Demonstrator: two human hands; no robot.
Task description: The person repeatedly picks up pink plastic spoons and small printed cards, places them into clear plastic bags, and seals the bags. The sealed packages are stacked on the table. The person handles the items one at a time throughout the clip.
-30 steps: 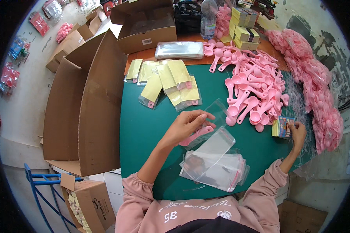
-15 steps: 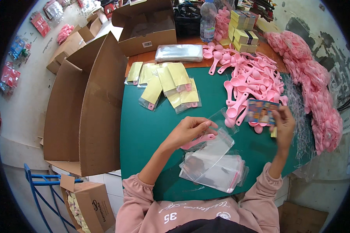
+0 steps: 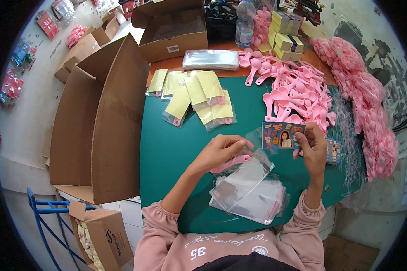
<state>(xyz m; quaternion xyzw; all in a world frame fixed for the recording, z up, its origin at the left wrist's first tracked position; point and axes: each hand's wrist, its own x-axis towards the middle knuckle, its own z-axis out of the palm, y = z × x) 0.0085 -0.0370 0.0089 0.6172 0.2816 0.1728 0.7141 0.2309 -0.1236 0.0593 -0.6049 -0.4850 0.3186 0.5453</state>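
Note:
My left hand (image 3: 226, 151) is closed with its fingertips pinching a clear plastic bag (image 3: 253, 137), whose far end reaches toward the right. Beneath that hand shows a pink spoon (image 3: 230, 164); its other end is hidden, and I cannot tell if the hand grips it. My right hand (image 3: 313, 147) holds a blue printed card (image 3: 282, 136) between thumb and fingers, its left edge overlapping the bag. A stack of similar cards (image 3: 333, 150) lies just right of this hand. Loose clear bags (image 3: 253, 198) are fanned out in front of me.
Pink spoons (image 3: 298, 97) are heaped beyond my right hand. Bagged yellow cards (image 3: 196, 95) lie at the far left of the green tabletop (image 3: 167, 144). Behind stand a bag bundle (image 3: 210, 59), a water bottle (image 3: 244, 25) and card stacks (image 3: 286, 36). A tall cardboard box (image 3: 117, 122) borders the left.
My right hand has brought the card leftward to the bag's end, uncovering the card stack. My left hand has stayed in place.

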